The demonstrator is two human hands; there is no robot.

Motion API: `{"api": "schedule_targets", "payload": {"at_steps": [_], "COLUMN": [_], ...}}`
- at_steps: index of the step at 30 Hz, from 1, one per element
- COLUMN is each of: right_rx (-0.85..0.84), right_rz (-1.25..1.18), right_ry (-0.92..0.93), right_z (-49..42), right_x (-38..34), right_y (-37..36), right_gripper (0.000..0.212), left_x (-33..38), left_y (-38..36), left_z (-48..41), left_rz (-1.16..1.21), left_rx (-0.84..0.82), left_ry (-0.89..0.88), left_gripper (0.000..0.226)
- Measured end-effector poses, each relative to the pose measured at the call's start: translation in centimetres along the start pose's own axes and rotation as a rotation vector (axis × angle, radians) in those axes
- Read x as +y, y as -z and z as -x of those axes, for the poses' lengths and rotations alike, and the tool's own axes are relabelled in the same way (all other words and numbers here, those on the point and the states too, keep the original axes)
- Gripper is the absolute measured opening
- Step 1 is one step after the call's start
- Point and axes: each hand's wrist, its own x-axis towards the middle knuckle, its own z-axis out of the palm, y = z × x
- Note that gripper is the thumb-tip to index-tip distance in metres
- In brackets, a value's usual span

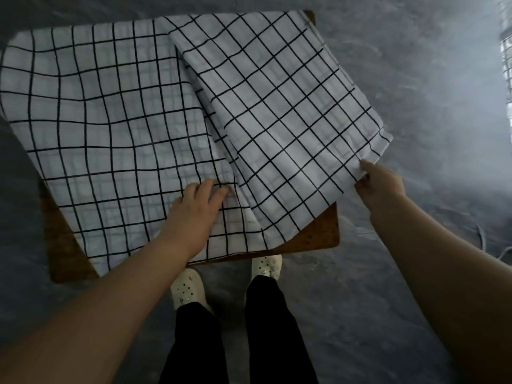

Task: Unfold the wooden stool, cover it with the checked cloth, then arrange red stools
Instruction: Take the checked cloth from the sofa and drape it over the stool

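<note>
The white checked cloth (110,115) with black grid lines lies spread over the wooden stool (321,231), whose brown top shows at the near right and near left corners. The cloth's right part is folded over and lifted off the top. My left hand (196,209) rests flat on the cloth near the front edge, fingers spread. My right hand (382,184) pinches the lifted fold's corner out past the stool's right edge. No red stools are in view.
Grey mottled floor (415,79) surrounds the stool. My legs in black trousers and white clogs (187,288) stand right at the stool's near edge. A bright window patch (505,56) shows at the far right, and a thin cord (483,239) lies on the floor.
</note>
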Motion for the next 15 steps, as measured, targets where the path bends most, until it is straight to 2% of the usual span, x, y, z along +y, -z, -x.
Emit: {"api": "schedule_targets", "payload": {"at_steps": [4,5,7,10,13,15], "right_rx": [-0.062,-0.092,-0.154,-0.237,-0.232,-0.196], "right_rz": [-0.059,-0.103,-0.182,-0.164,-0.195,-0.227], "right_ry": [0.011,-0.001,-0.065,-0.137,-0.137,-0.105], "right_z": [0.2,0.2,0.2,0.2,0.3,0.4], "right_x": [0.0,0.1,0.5,0.8,0.6,0.1], "right_y": [1.1,1.0,0.7,-0.4,-1.8,-2.5], "right_gripper": [0.012,0.014,0.034,0.05,0.043,0.029], "left_x": [0.0,0.0,-0.1,-0.1,-0.5,-0.9], "left_y": [-0.1,-0.1,-0.1,-0.3,-0.4,-0.6], "left_z": [-0.1,-0.2,-0.3,-0.2,0.1,0.6], "left_rz": [0.004,0.004,0.004,0.016,0.053,0.057], "left_rx": [0.01,0.009,0.012,0.003,0.012,0.018], "left_ry": [-0.004,-0.005,-0.01,-0.009,0.006,0.018], "left_gripper": [0.094,0.094,0.096,0.098,0.102,0.106]}}
